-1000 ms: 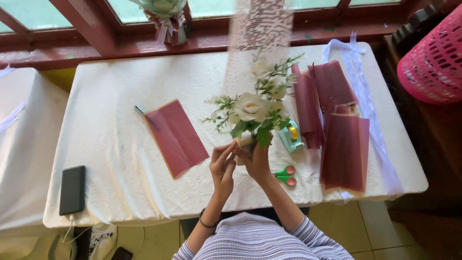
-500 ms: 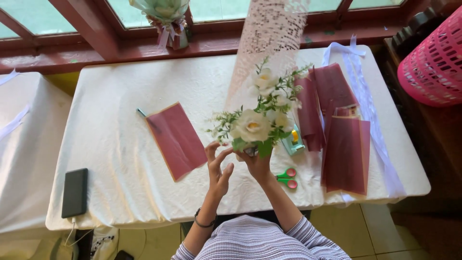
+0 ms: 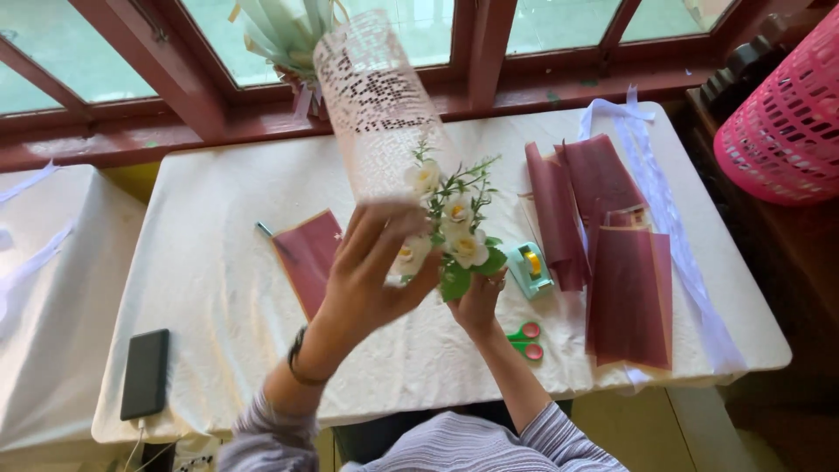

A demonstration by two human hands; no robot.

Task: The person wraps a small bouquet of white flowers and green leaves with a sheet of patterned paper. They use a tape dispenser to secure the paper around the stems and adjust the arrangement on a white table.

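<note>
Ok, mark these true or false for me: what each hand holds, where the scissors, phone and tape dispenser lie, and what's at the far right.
1. The right hand holds the white flower bunch from below. True.
2. The left hand grips the scissors. False: it is raised on the white lace wrap; the scissors lie on the table.
3. A dark phone lies near the table's left front corner. True.
4. The green tape dispenser sits on the phone. False: it stands on the table, right of the flowers.
5. A blue basket stands at far right. False: the basket is pink.
</note>
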